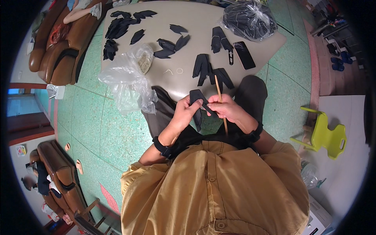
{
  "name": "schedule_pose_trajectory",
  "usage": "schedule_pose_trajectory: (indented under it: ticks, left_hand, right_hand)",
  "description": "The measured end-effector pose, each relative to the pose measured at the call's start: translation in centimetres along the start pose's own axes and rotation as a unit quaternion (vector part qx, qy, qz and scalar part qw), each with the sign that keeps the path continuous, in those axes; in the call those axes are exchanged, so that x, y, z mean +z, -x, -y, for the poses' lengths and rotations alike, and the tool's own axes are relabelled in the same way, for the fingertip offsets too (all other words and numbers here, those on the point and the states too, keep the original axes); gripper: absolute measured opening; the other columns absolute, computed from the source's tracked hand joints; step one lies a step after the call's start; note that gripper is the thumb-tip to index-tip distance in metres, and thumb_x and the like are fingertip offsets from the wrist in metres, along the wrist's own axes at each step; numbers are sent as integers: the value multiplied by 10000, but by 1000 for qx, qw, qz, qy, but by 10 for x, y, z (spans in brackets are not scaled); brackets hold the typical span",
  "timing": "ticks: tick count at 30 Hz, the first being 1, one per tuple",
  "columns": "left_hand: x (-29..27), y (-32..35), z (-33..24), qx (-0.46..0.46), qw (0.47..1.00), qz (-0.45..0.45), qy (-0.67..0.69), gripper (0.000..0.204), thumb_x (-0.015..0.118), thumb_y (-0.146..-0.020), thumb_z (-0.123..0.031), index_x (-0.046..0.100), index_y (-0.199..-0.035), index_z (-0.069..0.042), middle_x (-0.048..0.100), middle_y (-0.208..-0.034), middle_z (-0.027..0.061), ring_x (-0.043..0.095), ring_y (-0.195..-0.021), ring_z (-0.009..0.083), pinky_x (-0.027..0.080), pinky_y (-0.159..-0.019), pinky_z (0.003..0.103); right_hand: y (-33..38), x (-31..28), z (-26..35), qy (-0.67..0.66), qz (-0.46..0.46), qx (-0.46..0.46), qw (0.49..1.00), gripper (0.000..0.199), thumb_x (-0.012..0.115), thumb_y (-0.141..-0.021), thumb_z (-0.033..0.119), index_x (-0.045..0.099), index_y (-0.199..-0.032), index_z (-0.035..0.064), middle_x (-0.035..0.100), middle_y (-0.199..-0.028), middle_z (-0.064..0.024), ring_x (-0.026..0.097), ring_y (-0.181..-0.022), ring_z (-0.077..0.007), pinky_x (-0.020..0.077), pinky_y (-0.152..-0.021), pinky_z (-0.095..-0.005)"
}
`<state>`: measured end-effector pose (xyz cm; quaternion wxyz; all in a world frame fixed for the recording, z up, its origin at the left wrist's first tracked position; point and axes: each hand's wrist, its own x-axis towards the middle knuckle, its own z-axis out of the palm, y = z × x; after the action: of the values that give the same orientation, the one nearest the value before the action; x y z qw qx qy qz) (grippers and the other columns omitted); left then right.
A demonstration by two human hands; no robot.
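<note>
My left hand is closed on a black fabric strip, folded over so that one end hangs down between my knees. My right hand holds a thin wooden stick, which slants past the palm. Its thumb and forefinger pinch together at the strip's right edge. Just beyond my hands, more black fabric strips lie on the pale table. Behind these is another pair of black strips. A small black tool with a slotted handle lies next to a dark phone.
Several black folded pieces spread over the table's far left. A clear plastic bag of pale rubber bands droops over the near edge; a loose band lies beside it. A stuffed bag sits far right. A yellow-green chair stands right.
</note>
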<state>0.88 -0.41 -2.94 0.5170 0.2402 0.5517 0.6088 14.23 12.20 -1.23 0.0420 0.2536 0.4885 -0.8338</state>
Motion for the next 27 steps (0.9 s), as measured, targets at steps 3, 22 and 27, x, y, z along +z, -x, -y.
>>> schedule_pose_trajectory:
  ticks: [3, 22, 27]
  left_hand:
    - [5, -1, -3, 8, 999, -35, -18, 115, 512, -859, -89, 557, -871, 16, 609, -741, 37, 572, -652, 98, 450, -612, 220]
    - [-1, -1, -15, -17, 997, 55, 44, 146, 559, -854, -138, 593, -901, -4, 608, -790, 35, 577, -720, 109, 459, -688, 241]
    - [-4, -3, -17, -2, 999, 8, 32, 122, 565, -845, -115, 588, -884, -2, 613, -764, 39, 574, -696, 113, 459, -691, 252]
  right_hand:
    - [7, 23, 14, 23, -105, -106, 988, 92, 533, -849, 93, 543, -893, 13, 574, -684, -57, 473, -528, -59, 361, -495, -177]
    - [-3, 6, 7, 262, -128, -113, 950, 163, 622, -777, 160, 611, -723, 7, 570, -610, -22, 487, -542, -80, 367, -499, -257]
    - [1, 10, 11, 118, -106, -79, 984, 156, 617, -804, 153, 603, -774, 1, 608, -699, -26, 536, -615, -71, 403, -549, -220]
